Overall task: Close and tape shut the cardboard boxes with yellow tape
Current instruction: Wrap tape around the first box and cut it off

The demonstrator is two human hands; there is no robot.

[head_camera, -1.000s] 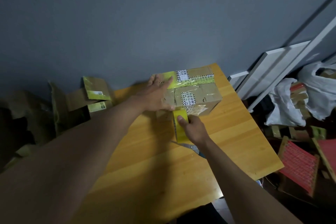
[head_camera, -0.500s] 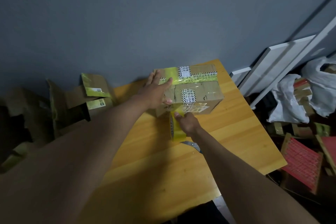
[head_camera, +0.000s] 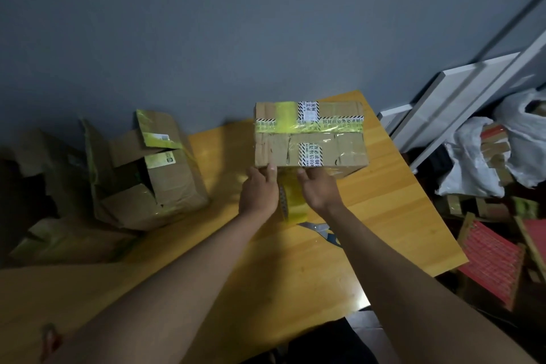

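The box [head_camera: 310,134] sits closed at the far end of the wooden table [head_camera: 384,216], close to the grey wall [head_camera: 236,23]. Yellow tape crosses its top, along with printed black-and-white strips and clear film. The tape roll [head_camera: 292,205] stands on edge on the table just in front of the box, between the two hands.

The left hand [head_camera: 259,190] reaches to the box's near left corner, thumb on the top edge, fingers curled under toward the front face. The right hand [head_camera: 319,189] is at the near edge by the middle, fingers bent against the box front; whether it pinches a tape end cannot be told.

Scissors [head_camera: 322,230] lie on the table just behind the roll, partly hidden by the right forearm. To the left, off the table, an open box [head_camera: 147,174] with yellow-taped flaps leans among flattened cardboard. On the right, white boards [head_camera: 461,97] lean on the wall beside plastic bags [head_camera: 472,162] and a red crate [head_camera: 490,257].
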